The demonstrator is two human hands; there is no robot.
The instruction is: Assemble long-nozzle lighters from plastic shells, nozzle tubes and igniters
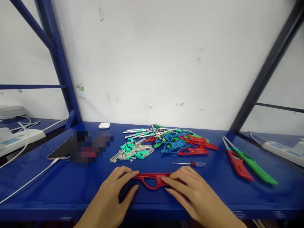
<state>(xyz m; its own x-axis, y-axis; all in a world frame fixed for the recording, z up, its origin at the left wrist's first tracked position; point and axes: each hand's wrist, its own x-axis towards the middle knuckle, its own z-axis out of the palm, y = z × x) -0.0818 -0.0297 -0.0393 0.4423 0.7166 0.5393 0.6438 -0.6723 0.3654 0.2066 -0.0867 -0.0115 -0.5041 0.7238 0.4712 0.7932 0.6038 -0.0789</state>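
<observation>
Red handle shell (154, 180), a thin moulded plastic piece with an open trigger loop, lies flat near the front edge of a blue worktop (213, 196), held at both ends by a person's hands. The left hand (116, 190) closes loosely over the left end, fingers bent above and thumb on the near side. The right hand (190, 190) covers the right end, fingers lying across it and thumb tucked toward the loop. Neither hand is fisted. A dark patch under the left palm may be shadow or another part; it cannot be told.

The shell looks light and stiff but thin enough to flex or snap at the loop, and its smooth surface may slip, so the solid ends seem the safer places to grip.

Just behind it lies a small screwdriver (190, 164). Farther back sits a pile of parts (163, 141) in red, blue and green with metal tubes. Two finished lighters, one red (237, 163) and one green (255, 166), lie well apart to the right. A phone (59, 152) with a white cable (28, 182) rests at left.
</observation>
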